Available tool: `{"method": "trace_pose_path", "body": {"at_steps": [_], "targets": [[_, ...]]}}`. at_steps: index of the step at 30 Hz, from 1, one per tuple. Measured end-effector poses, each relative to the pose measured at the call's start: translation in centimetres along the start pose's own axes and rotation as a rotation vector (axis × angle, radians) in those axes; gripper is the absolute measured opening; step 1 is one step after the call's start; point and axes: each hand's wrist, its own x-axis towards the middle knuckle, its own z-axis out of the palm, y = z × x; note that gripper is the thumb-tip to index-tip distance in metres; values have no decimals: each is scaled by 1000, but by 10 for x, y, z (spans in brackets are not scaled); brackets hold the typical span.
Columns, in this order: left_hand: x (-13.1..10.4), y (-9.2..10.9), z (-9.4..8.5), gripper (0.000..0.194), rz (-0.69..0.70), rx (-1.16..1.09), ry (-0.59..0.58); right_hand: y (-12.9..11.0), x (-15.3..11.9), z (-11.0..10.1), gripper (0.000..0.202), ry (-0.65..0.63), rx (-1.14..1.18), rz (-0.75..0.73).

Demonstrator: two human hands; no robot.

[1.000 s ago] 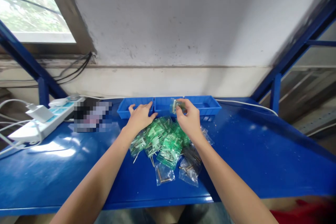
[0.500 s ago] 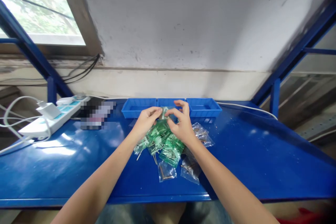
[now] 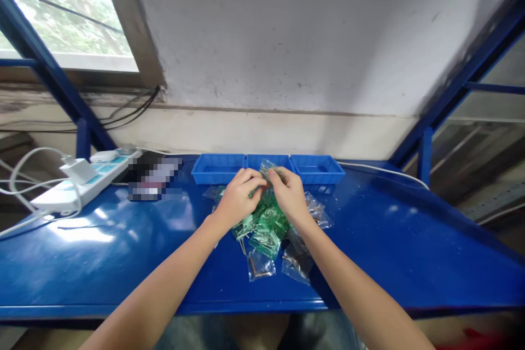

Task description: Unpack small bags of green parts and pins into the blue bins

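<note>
A small clear plastic bag is pinched in my right hand, between thumb and fingers, its upper end sticking up. My left hand is closed, with its fingertips at the bag's lower left edge; the exact grip is partly hidden. Beneath both hands lies a pile of green-tinted plastic bags with thin metal pieces in them. Closer to me are a clear bag with brownish screw-like pieces and another clear bag. More clear bags lie just right of my right hand.
A row of blue plastic trays stands behind the pile, near the wall. On the left of the blue table lie a white power strip with plugs and cables, and a pixelated object. Blue frame posts rise at both sides.
My left fingers have curled over and moved slightly right. My right hand has turned, its fingers closing on the bag, which now tilts and sits a little further right.
</note>
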Motion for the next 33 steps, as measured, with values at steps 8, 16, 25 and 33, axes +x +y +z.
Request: {"method": "trace_pose_path", "body": {"at_steps": [8,16,25,33], "targets": [[5,-8,-9,48,-321,-164,62,0,-6,5,29,-84,-31,-165],[4,-18,-3,22,-446,-309,30,6,-8,4,44,-95,-153,-181],[1,-22,-1,15,-362,-187,104,-1,-11,6,38,-67,-120,-92],[-6,-28,-1,15,-326,-49,52,9,-6,6,33,26,-65,14]]}}
